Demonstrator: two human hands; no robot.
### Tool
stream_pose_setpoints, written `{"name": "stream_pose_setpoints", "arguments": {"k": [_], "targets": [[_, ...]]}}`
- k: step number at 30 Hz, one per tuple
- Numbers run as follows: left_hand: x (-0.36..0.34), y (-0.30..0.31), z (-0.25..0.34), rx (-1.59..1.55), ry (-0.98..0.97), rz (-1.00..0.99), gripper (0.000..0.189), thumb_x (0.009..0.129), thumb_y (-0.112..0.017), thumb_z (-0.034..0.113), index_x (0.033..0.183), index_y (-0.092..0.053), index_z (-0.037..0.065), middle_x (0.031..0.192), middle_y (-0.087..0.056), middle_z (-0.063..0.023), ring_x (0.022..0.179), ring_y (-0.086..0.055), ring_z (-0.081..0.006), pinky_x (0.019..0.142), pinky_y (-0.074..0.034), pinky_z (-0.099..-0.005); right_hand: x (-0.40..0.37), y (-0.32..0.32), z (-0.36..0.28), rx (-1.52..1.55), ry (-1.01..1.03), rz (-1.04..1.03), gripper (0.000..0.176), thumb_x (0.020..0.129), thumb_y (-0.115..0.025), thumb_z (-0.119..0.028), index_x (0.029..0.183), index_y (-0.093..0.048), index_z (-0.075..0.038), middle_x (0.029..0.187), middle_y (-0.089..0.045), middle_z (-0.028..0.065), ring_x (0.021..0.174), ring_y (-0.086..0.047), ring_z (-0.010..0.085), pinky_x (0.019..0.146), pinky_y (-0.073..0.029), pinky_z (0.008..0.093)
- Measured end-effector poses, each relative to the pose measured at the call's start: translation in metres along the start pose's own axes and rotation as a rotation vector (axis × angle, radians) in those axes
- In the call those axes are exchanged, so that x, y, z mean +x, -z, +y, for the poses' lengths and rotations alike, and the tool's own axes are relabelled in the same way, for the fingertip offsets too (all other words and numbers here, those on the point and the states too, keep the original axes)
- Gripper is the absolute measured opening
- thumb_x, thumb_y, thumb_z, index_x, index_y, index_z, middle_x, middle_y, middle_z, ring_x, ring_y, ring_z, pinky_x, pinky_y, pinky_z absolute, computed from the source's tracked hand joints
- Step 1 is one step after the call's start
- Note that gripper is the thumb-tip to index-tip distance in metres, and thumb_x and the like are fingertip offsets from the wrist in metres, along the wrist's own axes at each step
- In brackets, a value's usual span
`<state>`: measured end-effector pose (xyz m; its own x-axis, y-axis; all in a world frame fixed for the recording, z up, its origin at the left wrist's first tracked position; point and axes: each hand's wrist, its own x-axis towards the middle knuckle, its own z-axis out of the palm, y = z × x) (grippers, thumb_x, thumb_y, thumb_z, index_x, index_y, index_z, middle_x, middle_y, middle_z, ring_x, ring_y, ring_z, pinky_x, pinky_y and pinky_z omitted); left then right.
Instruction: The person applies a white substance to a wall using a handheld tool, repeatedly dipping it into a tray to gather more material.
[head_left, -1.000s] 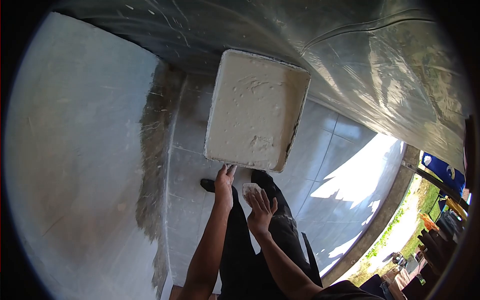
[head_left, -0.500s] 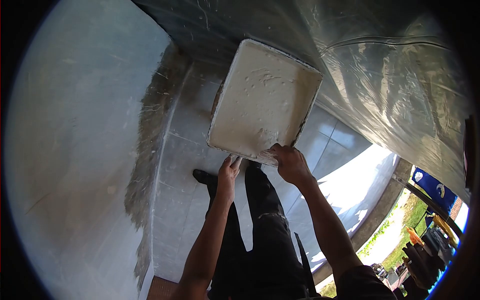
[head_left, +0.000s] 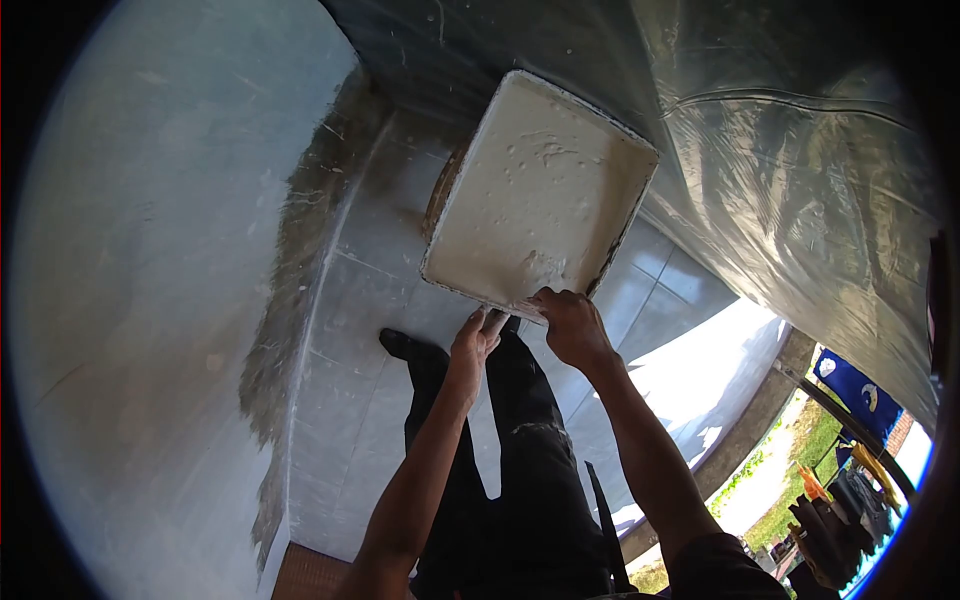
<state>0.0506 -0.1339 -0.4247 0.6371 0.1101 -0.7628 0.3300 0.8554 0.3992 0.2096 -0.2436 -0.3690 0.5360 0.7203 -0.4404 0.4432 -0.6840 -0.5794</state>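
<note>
Just below the rectangular white tray [head_left: 585, 103] full of wet white plaster, the left hand [head_left: 475, 340] and the right hand [head_left: 572, 325] each close their fingers over its near rim. Under the tray lie grey floor tiles [head_left: 370, 300], and beyond it hangs a clear plastic sheet [head_left: 800, 180].

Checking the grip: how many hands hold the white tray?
2. The left hand grips the near rim of the white rectangular paste-filled tray; the right hand holds the same rim beside it.

Grey tiled floor [head_left: 340, 330] lies open left of the white paste-filled rectangular tray [head_left: 540, 190]; clear plastic sheeting [head_left: 800, 200] crowds its right.
</note>
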Motion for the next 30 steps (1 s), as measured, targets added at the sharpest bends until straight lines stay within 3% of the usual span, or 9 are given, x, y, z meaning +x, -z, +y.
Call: {"name": "stream_pose_setpoints", "arguments": {"k": [5,11,13,16,30], "targets": [[-0.002,-0.004,0.002,-0.066,-0.035,-0.007,0.077,0.1,-0.041,0.051,0.156,-0.021,0.001,0.156,-0.04,-0.0184,0.15,-0.029,-0.0281,0.122,-0.009,-0.0506,0.003,0.005,0.002,0.03,-0.01,-0.023,0.025,0.079,-0.057,0.007,0.102,-0.064,-0.001,0.083,-0.066,0.0237,0.085,-0.064,0.0431,0.076,-0.051,0.05],[-0.004,-0.004,0.006,-0.045,-0.016,-0.026,0.078,0.1,-0.041,0.051,0.156,-0.019,0.0,0.157,-0.038,-0.019,0.15,-0.027,-0.0286,0.122,-0.009,-0.0503,0.002,0.011,0.011,0.19,0.006,-0.057,0.029,0.078,-0.054,0.012,0.102,-0.065,0.001,0.095,-0.07,0.024,0.096,-0.067,0.0415,0.081,-0.053,0.0455],[-0.003,-0.004,0.005,-0.049,-0.016,-0.019,0.08,0.1,-0.041,0.051,0.156,-0.017,-0.001,0.157,-0.037,-0.0197,0.151,-0.026,-0.0291,0.122,-0.008,-0.0503,0.006,0.016,0.014,0.245,-0.029,0.055,0.033,0.078,-0.052,0.013,0.105,-0.065,0.001,0.099,-0.07,0.0235,0.1,-0.067,0.0405,0.085,-0.054,0.0434],[-0.005,-0.005,0.006,-0.042,-0.015,-0.017,0.082,0.1,-0.04,0.052,0.157,-0.014,-0.001,0.157,-0.036,-0.021,0.151,-0.024,-0.0299,0.122,-0.008,-0.0503,0.014,0.02,0.018,0.211,-0.078,0.046,0.035,0.078,-0.051,0.014,0.106,-0.065,0.001,0.1,-0.071,0.0226,0.101,-0.068,0.0393,0.086,-0.054,0.0428],[-0.004,-0.002,0.002,-0.05,-0.022,-0.023,0.083,0.1,-0.04,0.053,0.157,-0.014,-0.002,0.157,-0.036,-0.0217,0.152,-0.023,-0.0303,0.122,-0.008,-0.0497,0.012,0.004,0.009,0.158,-0.005,-0.013,0.032,0.072,-0.053,0.012,0.1,-0.065,0.002,0.095,-0.069,0.0251,0.095,-0.066,0.043,0.081,-0.054,0.0457]]}}
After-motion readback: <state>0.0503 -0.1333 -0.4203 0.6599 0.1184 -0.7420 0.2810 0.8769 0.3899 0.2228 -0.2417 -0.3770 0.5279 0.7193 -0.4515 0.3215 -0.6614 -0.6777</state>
